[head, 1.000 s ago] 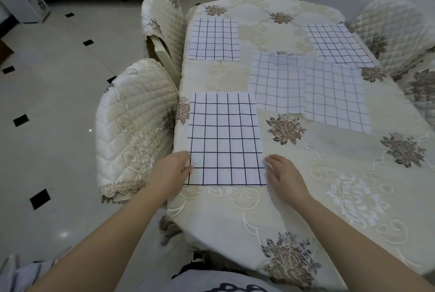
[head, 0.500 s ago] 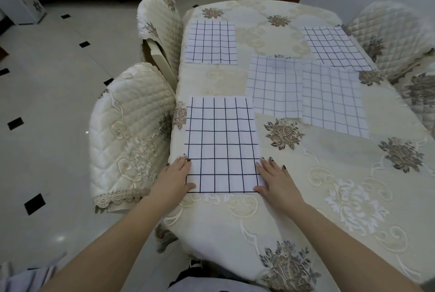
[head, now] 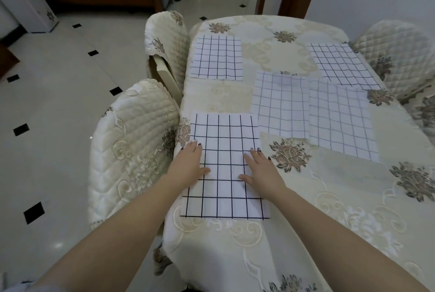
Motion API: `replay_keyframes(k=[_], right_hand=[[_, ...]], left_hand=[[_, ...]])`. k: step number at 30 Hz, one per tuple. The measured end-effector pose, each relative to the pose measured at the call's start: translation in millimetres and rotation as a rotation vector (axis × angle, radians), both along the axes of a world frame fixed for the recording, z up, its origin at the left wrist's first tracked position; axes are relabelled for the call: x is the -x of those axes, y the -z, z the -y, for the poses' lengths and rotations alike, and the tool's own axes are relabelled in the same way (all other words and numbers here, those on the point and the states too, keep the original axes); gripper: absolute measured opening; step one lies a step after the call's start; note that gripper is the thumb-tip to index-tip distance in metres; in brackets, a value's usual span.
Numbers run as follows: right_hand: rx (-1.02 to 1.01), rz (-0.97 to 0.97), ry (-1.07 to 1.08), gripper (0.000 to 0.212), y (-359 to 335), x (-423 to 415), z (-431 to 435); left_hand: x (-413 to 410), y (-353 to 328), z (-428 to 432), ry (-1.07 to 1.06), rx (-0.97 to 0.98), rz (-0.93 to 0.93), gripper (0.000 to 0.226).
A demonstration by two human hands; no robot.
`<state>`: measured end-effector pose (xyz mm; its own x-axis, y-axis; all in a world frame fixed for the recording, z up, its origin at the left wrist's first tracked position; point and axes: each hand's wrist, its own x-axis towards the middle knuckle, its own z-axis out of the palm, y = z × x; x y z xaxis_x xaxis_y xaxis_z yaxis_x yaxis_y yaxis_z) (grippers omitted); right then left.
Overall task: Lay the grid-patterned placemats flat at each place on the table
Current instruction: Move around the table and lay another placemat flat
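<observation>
A white placemat with a bold black grid (head: 223, 136) lies flat near the table's left edge. My left hand (head: 189, 165) presses flat on its left side and my right hand (head: 260, 170) presses flat on its right side, fingers straight. A second bold-grid placemat (head: 216, 57) lies at the far left place and a third (head: 341, 64) at the far right. Two paler-grid placemats (head: 281, 103) (head: 341, 122) lie side by side mid-table, edges overlapping.
The table (head: 329, 197) wears a cream floral cloth. Quilted chairs stand close on the left (head: 131, 145) (head: 166, 39) and on the right (head: 395, 56). A tiled floor with black diamonds spreads to the left.
Both hands slid forward from the near corners of the nearest placemat onto its middle, now pressing flat on top. The camera moved closer over the table.
</observation>
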<state>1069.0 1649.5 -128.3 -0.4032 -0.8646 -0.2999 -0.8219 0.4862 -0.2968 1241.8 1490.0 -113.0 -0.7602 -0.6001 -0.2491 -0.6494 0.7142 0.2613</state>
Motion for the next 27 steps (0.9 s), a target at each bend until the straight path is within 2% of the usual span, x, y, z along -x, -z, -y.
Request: replay_keyframes(k=[12, 19, 27], right_hand=[[-0.095, -0.048, -0.107, 0.071, -3.0, 23.4, 109.3], [-0.08, -0.061, -0.17, 0.066, 3.9, 26.5, 163.8], [-0.132, -0.037, -0.187, 0.085, 22.6, 38.7, 174.0]], left_hand=[[63.4, -0.1, 48.5, -0.012, -0.016, 0.134, 0.099], [93.0, 4.3, 87.7, 0.103, 0.019, 0.232, 0.128], [101.2, 14.8, 97.8, 0.101, -0.046, 0.359, 0.137]])
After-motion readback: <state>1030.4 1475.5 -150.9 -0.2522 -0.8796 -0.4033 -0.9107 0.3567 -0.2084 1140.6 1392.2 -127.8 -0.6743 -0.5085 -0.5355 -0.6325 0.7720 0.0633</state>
